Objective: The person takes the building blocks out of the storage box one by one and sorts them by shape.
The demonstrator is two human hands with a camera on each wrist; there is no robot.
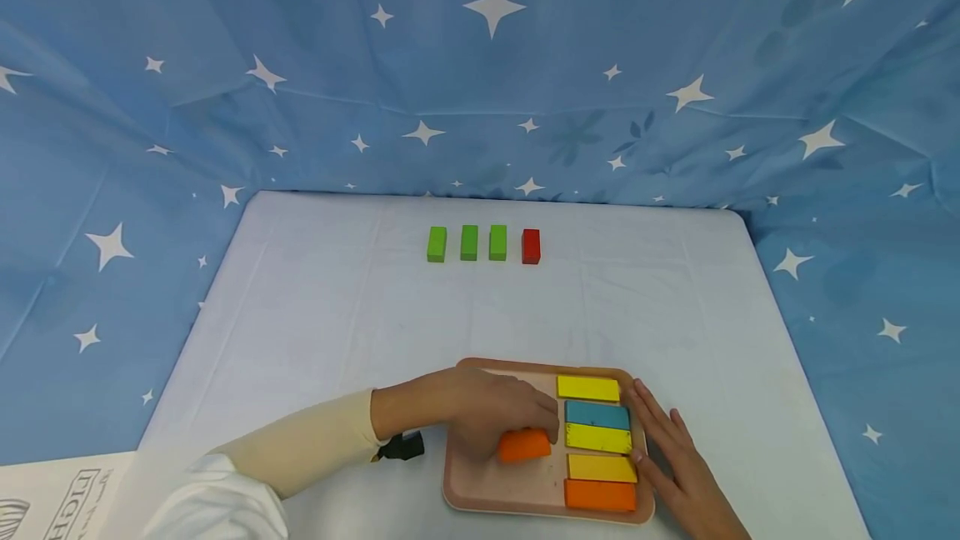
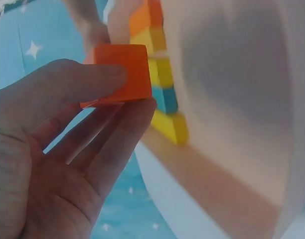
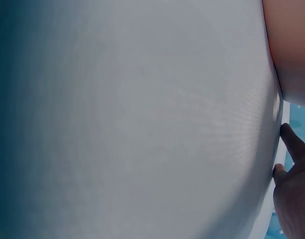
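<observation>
inside the left hand [image 1: 495,408], an orange block [image 1: 524,446] is pinched over a tray [image 1: 498,490]. between the two hands, yellow blocks [image 1: 598,438], a blue block [image 1: 597,415] and a second orange block [image 1: 600,496] lie in the tray. the right hand [image 1: 681,469], fingers relaxed and straight, touches the tray's rim. well beyond both hands sit three green blocks [image 1: 469,243] and a red block [image 1: 531,247].
</observation>
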